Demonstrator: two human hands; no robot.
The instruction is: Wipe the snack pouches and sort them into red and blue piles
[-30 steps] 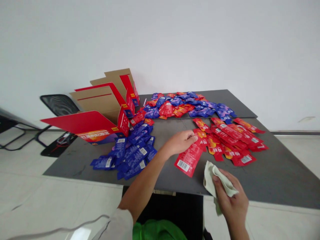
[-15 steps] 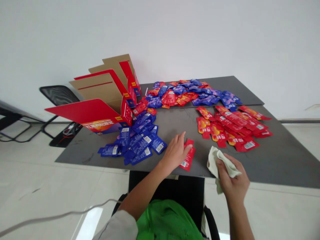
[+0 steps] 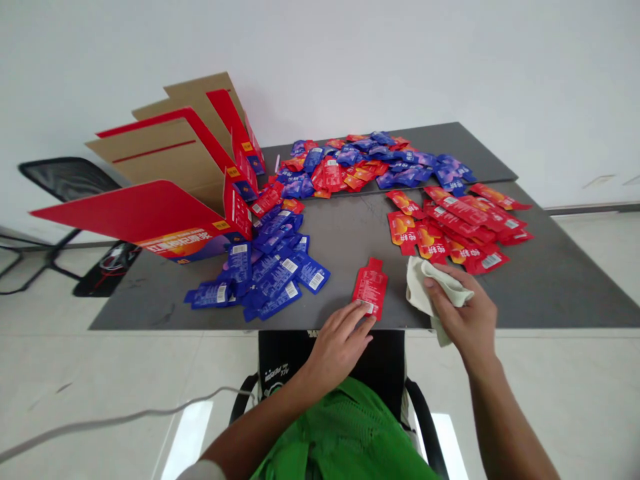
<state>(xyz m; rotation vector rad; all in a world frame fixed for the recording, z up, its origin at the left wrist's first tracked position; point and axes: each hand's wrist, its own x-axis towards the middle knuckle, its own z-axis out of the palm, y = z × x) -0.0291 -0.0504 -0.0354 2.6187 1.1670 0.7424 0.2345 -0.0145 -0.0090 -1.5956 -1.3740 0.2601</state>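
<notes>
A single red sachet (image 3: 371, 285) lies flat near the table's front edge, its printed back with a barcode facing up. The fingers of my left hand (image 3: 341, 343) are stretched out, their tips on the sachet's lower end. My right hand (image 3: 467, 317) grips a folded pale cloth (image 3: 431, 287) just over the front edge, right of the sachet. Left of my left hand spreads a pile of blue sachets (image 3: 275, 270), mostly barcode side up. Beyond the cloth lies a pile of red sachets (image 3: 457, 230).
Open red cardboard boxes (image 3: 200, 227) stand in a row at the left, flaps leaning outward. A mixed heap of red and blue sachets (image 3: 350, 167) runs along the back of the grey table (image 3: 340, 233). A black chair (image 3: 65, 180) stands beyond the left edge.
My left hand has drawn back toward me, uncovering most of the red sachet. The cloth stays in my right hand. The whole view has shifted slightly.
</notes>
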